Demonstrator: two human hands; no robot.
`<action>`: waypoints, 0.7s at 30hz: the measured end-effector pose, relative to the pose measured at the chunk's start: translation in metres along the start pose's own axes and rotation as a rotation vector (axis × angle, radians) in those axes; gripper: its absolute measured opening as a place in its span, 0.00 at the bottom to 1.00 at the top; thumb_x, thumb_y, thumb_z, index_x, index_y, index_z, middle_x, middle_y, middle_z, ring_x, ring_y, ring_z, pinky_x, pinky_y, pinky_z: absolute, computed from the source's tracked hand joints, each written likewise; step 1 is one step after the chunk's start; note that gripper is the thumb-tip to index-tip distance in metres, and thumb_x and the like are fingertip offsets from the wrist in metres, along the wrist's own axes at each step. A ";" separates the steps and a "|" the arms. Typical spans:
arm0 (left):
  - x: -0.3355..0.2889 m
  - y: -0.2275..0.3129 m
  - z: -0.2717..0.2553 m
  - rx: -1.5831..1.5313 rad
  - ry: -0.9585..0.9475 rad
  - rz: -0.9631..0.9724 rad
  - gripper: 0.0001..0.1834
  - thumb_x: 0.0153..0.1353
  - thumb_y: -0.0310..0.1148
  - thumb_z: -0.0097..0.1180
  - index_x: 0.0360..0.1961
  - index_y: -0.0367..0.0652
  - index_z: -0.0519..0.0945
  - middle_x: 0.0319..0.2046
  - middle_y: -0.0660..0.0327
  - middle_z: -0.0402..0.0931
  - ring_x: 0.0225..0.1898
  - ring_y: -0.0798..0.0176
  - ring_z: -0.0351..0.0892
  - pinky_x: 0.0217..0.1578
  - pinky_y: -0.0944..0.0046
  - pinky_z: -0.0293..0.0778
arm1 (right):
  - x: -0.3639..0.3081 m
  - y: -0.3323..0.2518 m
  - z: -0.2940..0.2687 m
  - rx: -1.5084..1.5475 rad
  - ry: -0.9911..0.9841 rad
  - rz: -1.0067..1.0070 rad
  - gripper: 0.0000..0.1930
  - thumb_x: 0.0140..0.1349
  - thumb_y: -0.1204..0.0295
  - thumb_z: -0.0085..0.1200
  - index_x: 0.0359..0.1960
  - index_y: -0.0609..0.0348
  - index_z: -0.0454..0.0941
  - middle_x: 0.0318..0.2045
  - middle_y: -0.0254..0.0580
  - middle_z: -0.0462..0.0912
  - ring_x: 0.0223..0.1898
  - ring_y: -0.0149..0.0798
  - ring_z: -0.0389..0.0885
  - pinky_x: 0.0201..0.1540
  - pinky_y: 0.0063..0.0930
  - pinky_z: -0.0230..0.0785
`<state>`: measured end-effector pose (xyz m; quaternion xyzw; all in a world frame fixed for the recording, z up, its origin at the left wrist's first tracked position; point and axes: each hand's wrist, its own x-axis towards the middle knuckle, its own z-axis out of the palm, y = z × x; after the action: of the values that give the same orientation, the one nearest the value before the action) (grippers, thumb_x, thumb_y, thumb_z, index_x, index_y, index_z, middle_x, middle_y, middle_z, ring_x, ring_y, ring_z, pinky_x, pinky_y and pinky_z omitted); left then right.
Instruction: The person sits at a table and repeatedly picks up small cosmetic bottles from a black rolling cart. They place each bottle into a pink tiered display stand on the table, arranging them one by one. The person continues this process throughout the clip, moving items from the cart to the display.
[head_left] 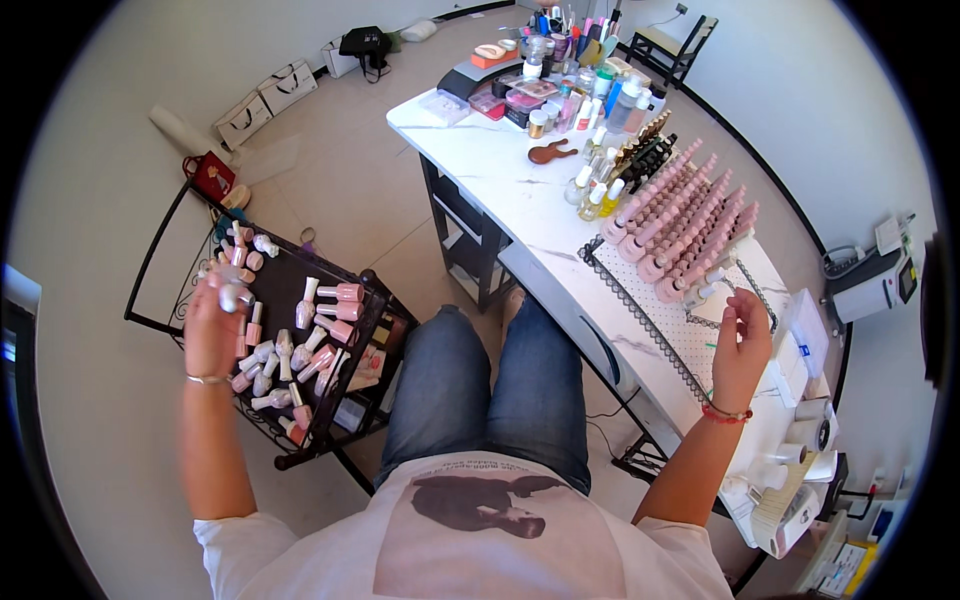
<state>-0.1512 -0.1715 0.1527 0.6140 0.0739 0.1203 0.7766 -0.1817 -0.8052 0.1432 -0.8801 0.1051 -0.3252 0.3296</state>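
Note:
My left hand (pixel 211 330), a little smeared by motion, is over the dark trolley tray (pixel 275 265) with its fingers closed on a pale nail polish bottle (pixel 231 296). Pink and whitish nail polish bottles (pixel 318 357) lie tumbled on that tray, several of them on their sides. Above the white table (pixel 545 215), my right hand (pixel 741 345) hovers with loosely curled fingers apart and nothing visible between them. Just beyond its fingertips, pale bottles (pixel 698 294) stand at the near end of the upright rows of pink nail polish bottles (pixel 665 215).
A dotted mat with black lace edging (pixel 655 330) lies under the rows. Clear bottles with white caps (pixel 590 190), a brown guitar-shaped piece (pixel 552 151) and crowded jars stand farther back. White rolls (pixel 805 432) sit at the right end. The trolley's dark rail (pixel 150 255) rises at left.

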 end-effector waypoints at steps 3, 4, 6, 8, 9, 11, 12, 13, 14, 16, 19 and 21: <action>-0.052 -0.013 0.077 -0.087 -0.296 -0.035 0.21 0.64 0.41 0.61 0.51 0.39 0.74 0.45 0.57 0.78 0.42 0.64 0.78 0.41 0.66 0.77 | -0.021 -0.050 0.008 0.171 -0.026 -0.131 0.09 0.62 0.82 0.54 0.43 0.63 0.79 0.35 0.39 0.82 0.31 0.30 0.74 0.38 0.24 0.69; -0.067 -0.018 0.099 -0.168 -0.403 -0.222 0.21 0.62 0.40 0.64 0.51 0.41 0.75 0.46 0.56 0.78 0.43 0.61 0.80 0.43 0.63 0.78 | -0.032 -0.075 0.008 0.242 -0.172 -0.181 0.12 0.57 0.85 0.57 0.42 0.62 0.80 0.35 0.40 0.82 0.33 0.31 0.77 0.39 0.25 0.70; -0.099 -0.041 0.134 -0.254 -0.473 -0.491 0.19 0.62 0.40 0.64 0.48 0.41 0.75 0.46 0.56 0.79 0.41 0.60 0.82 0.43 0.62 0.79 | -0.052 -0.116 0.018 0.386 -0.460 -0.437 0.15 0.50 0.78 0.66 0.42 0.58 0.80 0.34 0.43 0.81 0.36 0.44 0.82 0.41 0.32 0.74; -0.119 -0.055 0.157 -0.363 -0.551 -0.725 0.15 0.65 0.35 0.62 0.48 0.42 0.74 0.50 0.55 0.78 0.49 0.57 0.81 0.49 0.59 0.78 | -0.067 -0.142 0.028 0.435 -0.723 -0.629 0.18 0.48 0.71 0.70 0.41 0.57 0.81 0.32 0.42 0.81 0.36 0.46 0.81 0.40 0.35 0.75; -0.127 -0.064 0.167 -0.396 -0.553 -0.786 0.14 0.65 0.32 0.62 0.48 0.43 0.74 0.51 0.56 0.78 0.51 0.58 0.80 0.53 0.58 0.76 | -0.073 -0.148 0.034 0.471 -0.746 -0.642 0.18 0.48 0.70 0.70 0.41 0.57 0.81 0.32 0.42 0.81 0.35 0.46 0.81 0.39 0.35 0.75; -0.134 -0.075 0.182 -0.443 -0.547 -0.818 0.11 0.66 0.31 0.61 0.46 0.44 0.74 0.52 0.57 0.78 0.52 0.59 0.79 0.55 0.58 0.75 | -0.084 -0.149 0.046 0.544 -0.795 -0.670 0.18 0.48 0.68 0.71 0.41 0.56 0.81 0.31 0.41 0.81 0.34 0.45 0.82 0.37 0.36 0.75; -0.137 -0.078 0.187 -0.466 -0.533 -0.816 0.10 0.66 0.30 0.61 0.45 0.45 0.74 0.52 0.58 0.77 0.53 0.59 0.79 0.56 0.58 0.75 | -0.085 -0.146 0.047 0.528 -0.784 -0.663 0.18 0.48 0.68 0.71 0.41 0.56 0.80 0.31 0.40 0.81 0.33 0.45 0.81 0.37 0.35 0.75; -0.138 -0.081 0.191 -0.465 -0.533 -0.819 0.10 0.66 0.30 0.61 0.44 0.45 0.73 0.52 0.58 0.77 0.53 0.60 0.78 0.56 0.58 0.75 | -0.084 -0.144 0.048 0.513 -0.773 -0.655 0.18 0.48 0.68 0.71 0.41 0.56 0.80 0.31 0.40 0.81 0.32 0.44 0.81 0.36 0.35 0.75; -0.139 -0.084 0.193 -0.467 -0.530 -0.821 0.10 0.66 0.29 0.61 0.44 0.45 0.73 0.52 0.58 0.77 0.54 0.60 0.78 0.56 0.59 0.75 | -0.084 -0.141 0.050 0.499 -0.765 -0.650 0.18 0.49 0.69 0.70 0.41 0.56 0.80 0.30 0.39 0.81 0.31 0.44 0.81 0.35 0.34 0.75; -0.142 -0.086 0.199 -0.485 -0.537 -0.801 0.10 0.65 0.28 0.62 0.43 0.45 0.73 0.51 0.59 0.77 0.54 0.61 0.78 0.57 0.59 0.75 | -0.081 -0.136 0.050 0.536 -0.741 -0.645 0.17 0.49 0.72 0.70 0.41 0.57 0.79 0.30 0.38 0.82 0.29 0.44 0.81 0.33 0.33 0.75; -0.143 -0.080 0.210 -0.531 -0.549 -0.709 0.11 0.63 0.25 0.63 0.42 0.45 0.73 0.53 0.57 0.75 0.54 0.61 0.78 0.58 0.58 0.76 | -0.079 -0.135 0.045 0.558 -0.719 -0.608 0.16 0.48 0.76 0.68 0.40 0.57 0.79 0.30 0.39 0.82 0.29 0.44 0.82 0.31 0.33 0.74; -0.143 -0.079 0.214 -0.509 -0.530 -0.640 0.11 0.62 0.23 0.62 0.42 0.44 0.73 0.55 0.54 0.73 0.55 0.60 0.77 0.58 0.57 0.75 | -0.079 -0.135 0.041 0.553 -0.693 -0.569 0.15 0.48 0.80 0.66 0.40 0.58 0.79 0.30 0.40 0.82 0.28 0.43 0.82 0.30 0.32 0.74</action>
<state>-0.2250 -0.4284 0.1213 0.3605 0.0270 -0.2708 0.8922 -0.2204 -0.6501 0.1677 -0.8098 -0.3430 -0.1073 0.4637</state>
